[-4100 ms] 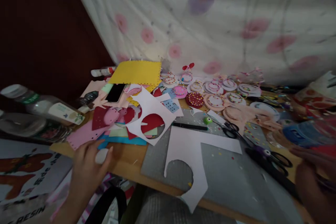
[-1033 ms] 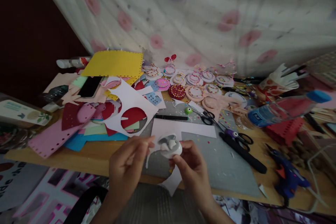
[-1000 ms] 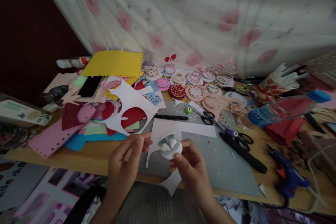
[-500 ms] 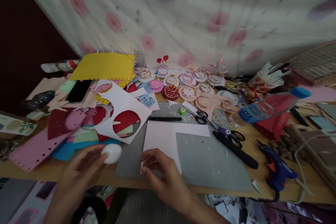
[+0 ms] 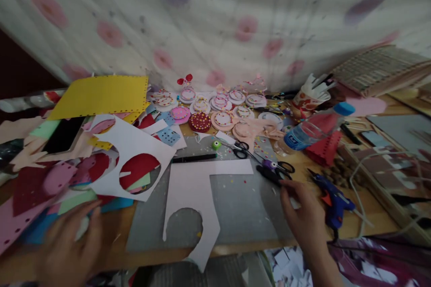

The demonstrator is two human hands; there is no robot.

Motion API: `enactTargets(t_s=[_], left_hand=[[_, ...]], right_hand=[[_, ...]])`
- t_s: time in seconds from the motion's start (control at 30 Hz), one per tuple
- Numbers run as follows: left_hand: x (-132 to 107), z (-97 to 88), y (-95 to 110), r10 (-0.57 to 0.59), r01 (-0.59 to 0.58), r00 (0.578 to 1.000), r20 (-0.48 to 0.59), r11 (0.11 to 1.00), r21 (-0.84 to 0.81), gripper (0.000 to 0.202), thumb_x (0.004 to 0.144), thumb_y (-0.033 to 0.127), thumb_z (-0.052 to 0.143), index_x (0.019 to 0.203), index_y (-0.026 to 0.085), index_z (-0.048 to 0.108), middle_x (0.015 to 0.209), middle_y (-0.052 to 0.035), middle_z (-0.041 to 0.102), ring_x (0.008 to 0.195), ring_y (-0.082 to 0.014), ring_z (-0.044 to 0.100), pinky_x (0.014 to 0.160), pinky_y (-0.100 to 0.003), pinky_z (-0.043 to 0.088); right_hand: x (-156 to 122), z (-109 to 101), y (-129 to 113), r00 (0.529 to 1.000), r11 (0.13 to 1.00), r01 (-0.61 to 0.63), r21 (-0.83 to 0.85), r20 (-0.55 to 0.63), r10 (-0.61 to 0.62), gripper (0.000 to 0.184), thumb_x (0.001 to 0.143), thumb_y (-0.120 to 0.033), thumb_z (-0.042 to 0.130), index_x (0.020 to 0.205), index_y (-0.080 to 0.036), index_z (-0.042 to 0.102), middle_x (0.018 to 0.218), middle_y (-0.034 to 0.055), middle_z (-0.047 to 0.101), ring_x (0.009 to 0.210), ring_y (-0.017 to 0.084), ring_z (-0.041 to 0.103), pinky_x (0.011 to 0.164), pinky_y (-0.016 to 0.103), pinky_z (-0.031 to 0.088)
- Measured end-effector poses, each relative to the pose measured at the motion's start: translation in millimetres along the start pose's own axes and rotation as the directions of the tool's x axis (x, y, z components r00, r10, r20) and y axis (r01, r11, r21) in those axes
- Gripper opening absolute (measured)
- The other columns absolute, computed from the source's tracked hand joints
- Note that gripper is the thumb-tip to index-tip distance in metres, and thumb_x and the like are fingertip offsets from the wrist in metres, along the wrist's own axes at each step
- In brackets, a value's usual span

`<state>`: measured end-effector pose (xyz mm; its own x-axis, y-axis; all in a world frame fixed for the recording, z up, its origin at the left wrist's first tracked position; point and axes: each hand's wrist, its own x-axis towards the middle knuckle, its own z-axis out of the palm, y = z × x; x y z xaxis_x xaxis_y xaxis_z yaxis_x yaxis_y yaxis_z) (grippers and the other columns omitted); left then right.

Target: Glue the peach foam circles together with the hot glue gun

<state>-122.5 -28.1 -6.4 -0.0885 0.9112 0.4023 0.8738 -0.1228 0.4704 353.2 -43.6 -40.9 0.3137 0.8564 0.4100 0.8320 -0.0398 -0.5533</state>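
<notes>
My left hand [image 5: 69,249] lies low at the table's front left edge, smeared by motion. A small white case [image 5: 81,228] shows between its fingers, beside the heap of coloured foam scraps [image 5: 50,184]. My right hand [image 5: 303,217] reaches forward over the right side of the grey mat [image 5: 242,206]. Its fingers are stretched out, with the tips at the end of a black-handled tool [image 5: 269,175], and it holds nothing I can see. A white paper [image 5: 191,188] with a round cut-out lies on the mat between my hands.
A black pen [image 5: 193,158], black scissors [image 5: 240,150] and purple scissors [image 5: 279,166] lie beyond the mat. A blue glue gun [image 5: 332,197] and a water bottle [image 5: 310,130] are at the right. Decorated round pieces [image 5: 218,107], a yellow foam sheet [image 5: 101,94] and a phone [image 5: 63,134] lie behind.
The open white case held in both hands was carried left by my left hand to the table edge. My right hand left it and swung right, up to the black-handled tool.
</notes>
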Motion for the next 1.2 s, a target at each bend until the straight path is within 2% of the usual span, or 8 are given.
enactTargets(t_s=[0.1, 0.2, 0.27, 0.53, 0.73, 1.03, 1.1, 1.2], left_hand=[[9, 39.5, 54, 0.317, -0.310, 0.924, 0.215, 0.948, -0.065, 0.030, 0.091, 0.027, 0.053, 0.120, 0.025, 0.057, 0.125, -0.0084, 0.060, 0.115, -0.0275, 0.057, 0.101, -0.042, 0.045], [9, 76.1, 89, 0.498, -0.530, 0.740, 0.452, 0.846, -0.065, 0.052, 0.092, 0.032, 0.053, 0.143, 0.027, 0.042, 0.153, -0.0088, 0.038, 0.137, -0.0309, 0.040, 0.107, -0.046, 0.042], [3, 90.9, 97, 0.547, -0.618, 0.650, 0.527, 0.785, -0.053, 0.062, 0.093, 0.037, 0.052, 0.150, 0.029, 0.031, 0.158, -0.0081, 0.030, 0.142, -0.0331, 0.033, 0.108, -0.051, 0.040], [-17, 90.0, 82, 0.607, -0.730, 0.567, 0.556, 0.683, -0.001, 0.071, 0.090, 0.038, 0.053, 0.154, 0.025, 0.024, 0.158, -0.0091, 0.028, 0.140, -0.0348, 0.036, 0.104, -0.049, 0.046], [-15, 90.5, 93, 0.611, -0.754, 0.564, 0.556, 0.656, 0.045, 0.071, 0.091, 0.034, 0.051, 0.154, 0.024, 0.021, 0.156, -0.0125, 0.031, 0.139, -0.0345, 0.039, 0.099, -0.050, 0.051], [-19, 99.8, 118, 0.537, -0.641, 0.607, 0.586, 0.767, -0.039, 0.067, 0.094, 0.026, 0.049, 0.154, 0.027, 0.019, 0.159, -0.0101, 0.024, 0.143, -0.0333, 0.030, 0.107, -0.053, 0.043], [-20, 95.7, 120, 0.505, -0.580, 0.637, 0.582, 0.812, -0.069, 0.063, 0.095, 0.026, 0.048, 0.153, 0.028, 0.022, 0.159, -0.0088, 0.025, 0.143, -0.0307, 0.032, 0.107, -0.050, 0.044], [-18, 84.4, 113, 0.404, -0.430, 0.755, 0.516, 0.900, -0.075, 0.055, 0.097, 0.024, 0.045, 0.150, 0.029, 0.029, 0.158, -0.0066, 0.029, 0.142, -0.0257, 0.035, 0.108, -0.044, 0.045]], right_hand=[[10, -2, 28, 0.996, 0.978, 0.080, -0.193, 0.043, -0.073, 0.020, 0.084, -0.031, 0.055, 0.096, -0.017, 0.064, 0.087, 0.0123, 0.065, 0.077, 0.027, 0.062, 0.069, 0.041, 0.051], [15, 0, 44, 0.984, 0.950, 0.138, -0.281, 0.145, -0.100, 0.020, 0.083, -0.027, 0.056, 0.098, -0.016, 0.064, 0.091, 0.0149, 0.066, 0.085, 0.031, 0.061, 0.076, 0.046, 0.050], [16, 0, 51, 0.976, 0.948, 0.148, -0.282, 0.199, -0.094, 0.019, 0.083, -0.023, 0.056, 0.099, -0.016, 0.064, 0.091, 0.0139, 0.066, 0.085, 0.029, 0.061, 0.078, 0.044, 0.050], [16, -9, 59, 0.963, 0.975, 0.120, -0.186, 0.262, -0.069, 0.018, 0.087, -0.024, 0.056, 0.102, -0.019, 0.064, 0.096, 0.0120, 0.066, 0.091, 0.028, 0.060, 0.081, 0.042, 0.049], [27, -10, 64, 0.970, 0.953, 0.115, -0.282, 0.238, -0.047, 0.020, 0.088, -0.020, 0.053, 0.104, -0.016, 0.064, 0.095, 0.0126, 0.065, 0.090, 0.029, 0.058, 0.080, 0.042, 0.047], [24, -9, 72, 0.963, 0.916, 0.209, -0.342, 0.233, -0.132, 0.018, 0.088, -0.025, 0.052, 0.099, -0.017, 0.064, 0.095, 0.0118, 0.066, 0.086, 0.029, 0.058, 0.074, 0.042, 0.047], [21, -9, 72, 0.952, 0.915, 0.262, -0.306, 0.238, -0.193, 0.021, 0.091, -0.031, 0.049, 0.099, -0.019, 0.063, 0.092, 0.0109, 0.066, 0.083, 0.029, 0.060, 0.072, 0.041, 0.047], [17, -7, 72, 0.933, 0.905, 0.329, -0.270, 0.243, -0.266, 0.027, 0.093, -0.040, 0.045, 0.099, -0.019, 0.062, 0.088, 0.0101, 0.066, 0.080, 0.029, 0.062, 0.069, 0.041, 0.048]])
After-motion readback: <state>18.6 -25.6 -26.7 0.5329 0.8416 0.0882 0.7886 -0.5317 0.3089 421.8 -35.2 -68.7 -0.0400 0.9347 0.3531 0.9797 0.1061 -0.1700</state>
